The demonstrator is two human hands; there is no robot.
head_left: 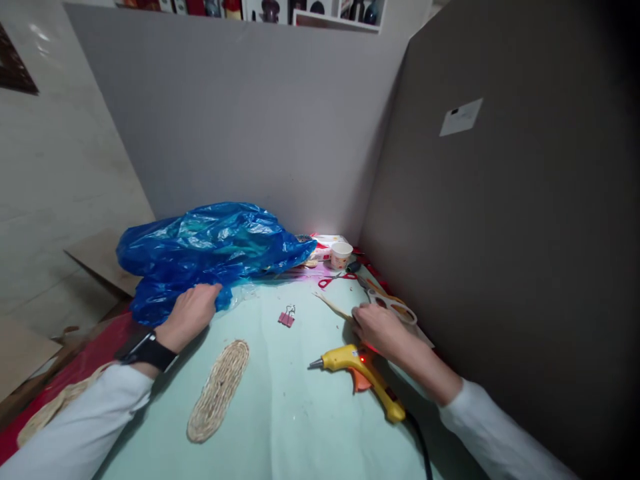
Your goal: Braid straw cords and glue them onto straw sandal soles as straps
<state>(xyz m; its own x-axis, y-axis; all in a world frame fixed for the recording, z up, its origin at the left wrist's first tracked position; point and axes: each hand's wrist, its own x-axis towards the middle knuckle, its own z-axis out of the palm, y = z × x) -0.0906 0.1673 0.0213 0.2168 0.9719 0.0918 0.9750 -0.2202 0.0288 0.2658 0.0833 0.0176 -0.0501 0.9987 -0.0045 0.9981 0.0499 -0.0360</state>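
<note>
My left hand (pixel 194 312), with a black watch on its wrist, is closed at the near edge of a crumpled blue plastic bag (pixel 215 243), its fingertips partly hidden. My right hand (pixel 376 327) has its fingers pressed together on a pale straw strand (pixel 333 307), whose loose end points up and left. Just below that hand lies a yellow glue gun (pixel 345 358), nozzle to the left, with a red light showing. An oval woven straw sole (pixel 219 390) lies flat on the pale green cloth (pixel 280 413) between my arms.
A pink binder clip (pixel 287 317) lies mid-table. Farther back are red-handled scissors (pixel 330 281) and a paper cup (pixel 341 255). White-handled scissors (pixel 393 305) lie beyond my right hand. Grey panels (pixel 240 120) stand behind and at right. A black cord (pixel 423 440) trails from the glue gun.
</note>
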